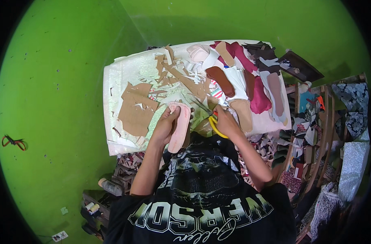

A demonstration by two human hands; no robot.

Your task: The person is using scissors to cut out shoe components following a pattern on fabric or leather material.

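Observation:
My left hand (164,127) grips a pale pink shoe insole (179,129) near the table's front edge, thumb on its face. A strip of brown board shows along the insole's lower right edge. In my right hand (227,123) is a pair of scissors (213,121) with yellow and red handles. The blades point away to the upper left, beyond the insole's right side and apart from it. Close by my right hand, a tan insole (240,114) lies on the table. Left of my left hand is a large sheet of brown cardboard (135,109) with irregular edges.
Brown and white offcuts litter the white-covered table (114,77). Red-brown insoles (221,80), a mauve insole (275,92) and magenta pieces (258,97) lie at the right. A dark tray (301,67) sits at the far right corner. Scrap-filled wooden racks (321,134) stand right; a green wall (63,101) rises left.

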